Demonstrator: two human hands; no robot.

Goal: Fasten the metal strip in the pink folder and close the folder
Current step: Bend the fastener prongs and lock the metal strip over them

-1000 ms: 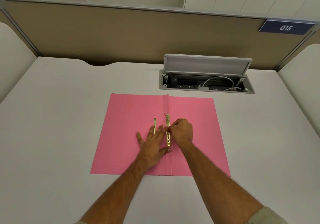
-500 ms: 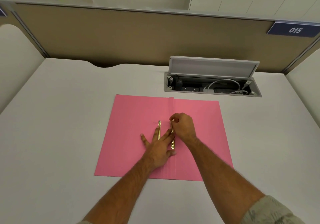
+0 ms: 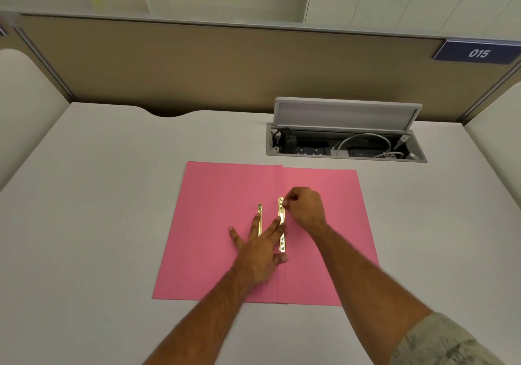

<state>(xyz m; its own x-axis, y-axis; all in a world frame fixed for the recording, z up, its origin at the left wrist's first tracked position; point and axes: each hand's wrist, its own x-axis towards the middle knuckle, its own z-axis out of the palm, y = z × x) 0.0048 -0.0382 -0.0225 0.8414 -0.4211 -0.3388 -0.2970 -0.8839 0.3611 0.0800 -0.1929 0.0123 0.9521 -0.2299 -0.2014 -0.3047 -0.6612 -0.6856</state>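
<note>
The pink folder (image 3: 214, 223) lies open and flat on the desk. A gold metal strip (image 3: 282, 223) runs lengthwise beside the folder's centre fold. A thinner gold prong (image 3: 259, 215) lies just to its left. My left hand (image 3: 259, 254) rests flat on the folder with fingers spread, its fingertips across the prong and the strip's middle. My right hand (image 3: 306, 209) is curled, and its fingertips pinch the strip's far end. Whether a prong passes through the strip's hole is too small to tell.
A recessed cable box (image 3: 345, 147) with its lid (image 3: 346, 114) raised sits in the white desk (image 3: 98, 195) behind the folder, holding sockets and white cables. A beige partition (image 3: 225, 66) with a "015" label (image 3: 478, 53) walls the far edge.
My right hand slid from the strip's middle to its far end. The upright prong beside the strip's far end is gone from sight. My left hand stayed pressed flat on the folder.
</note>
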